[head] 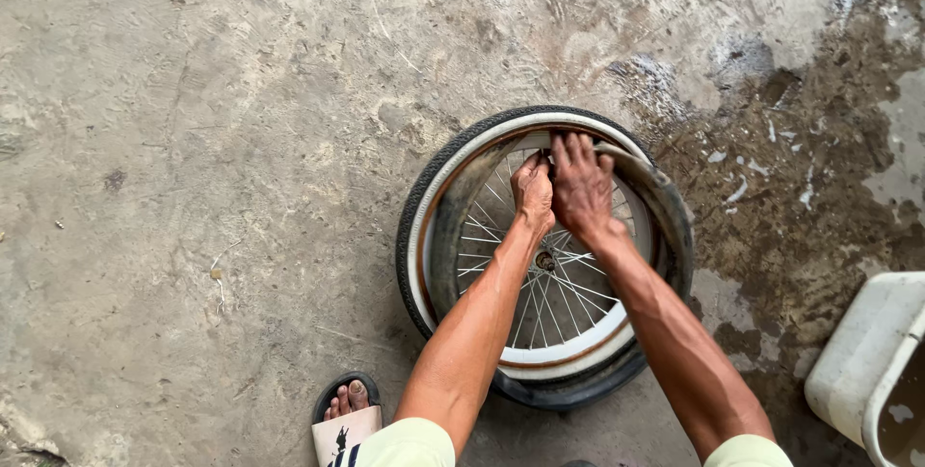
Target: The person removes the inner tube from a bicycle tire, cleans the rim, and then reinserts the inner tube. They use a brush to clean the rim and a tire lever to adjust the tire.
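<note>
A spoked bicycle wheel with a black rubber tyre and a white band along its sidewall (424, 236) lay flat on the rough grey concrete floor (193, 139), right of the middle of the scene. Both of the person's bare arms reached out from the near edge over the wheel to its far side. The left hand (533, 192) was closed into a fist at the far inner edge of the wheel, its knuckles turned up, gripping what looked like the edge of the dark rubber inner tube (665, 207); what exactly its fingers held could not be told. The right hand (581, 183) lay just beside it, touching it, with fingers stretched forward and pressed down on the same dark rubber where it met the rim. The tube curved away from the hands along the right side of the wheel, lying loosely over the tyre.

Near the bottom edge, left of the arms, a foot in a black sandal (347, 400) stood on the floor. At the right edge sat a white plastic tub (858, 361), beside dark wet patches on the concrete.
</note>
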{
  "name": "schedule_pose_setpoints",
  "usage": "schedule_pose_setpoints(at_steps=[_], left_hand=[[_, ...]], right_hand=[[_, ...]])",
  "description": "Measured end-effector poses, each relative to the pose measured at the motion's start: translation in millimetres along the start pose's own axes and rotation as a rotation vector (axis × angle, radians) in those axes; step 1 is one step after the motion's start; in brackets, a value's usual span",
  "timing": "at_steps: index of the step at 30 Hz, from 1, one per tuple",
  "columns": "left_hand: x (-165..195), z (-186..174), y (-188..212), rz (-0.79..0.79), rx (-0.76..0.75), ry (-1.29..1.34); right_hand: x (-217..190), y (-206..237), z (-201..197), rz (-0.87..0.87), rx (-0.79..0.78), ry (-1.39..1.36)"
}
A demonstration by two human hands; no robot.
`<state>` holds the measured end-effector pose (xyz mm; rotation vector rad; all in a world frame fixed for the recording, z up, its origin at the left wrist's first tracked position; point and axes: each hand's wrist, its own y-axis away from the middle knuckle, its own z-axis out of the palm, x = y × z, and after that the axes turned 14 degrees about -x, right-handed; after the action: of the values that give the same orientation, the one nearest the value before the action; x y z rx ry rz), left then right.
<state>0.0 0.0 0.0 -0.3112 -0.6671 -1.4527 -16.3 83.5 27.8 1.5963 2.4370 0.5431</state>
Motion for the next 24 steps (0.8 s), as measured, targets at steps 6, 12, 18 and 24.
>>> schedule_pose_setpoints(at_steps=[6,12,18,24], left_hand=[[30.4,10.9,7.0,-0.263,0.22,-0.71],[40.6,14.1,23.5,-0.323,0.035,-1.164],[99.1,-17.8,-30.4,0.697,-0.1,-2.111],[112.2,-21.7,-52.7,0.247,-0.433,-2.217]], right_hand=[[-4.0,33.5,-5.7,-0.243,0.33,-0.332],[-0.9,24.6,7.1,-0.318,0.455,-0.103],[20.7,21.2,-0.2,-0.045,0.521,-0.139],[40.3,16.0,-24.6,0.031,0.334,-0.344]])
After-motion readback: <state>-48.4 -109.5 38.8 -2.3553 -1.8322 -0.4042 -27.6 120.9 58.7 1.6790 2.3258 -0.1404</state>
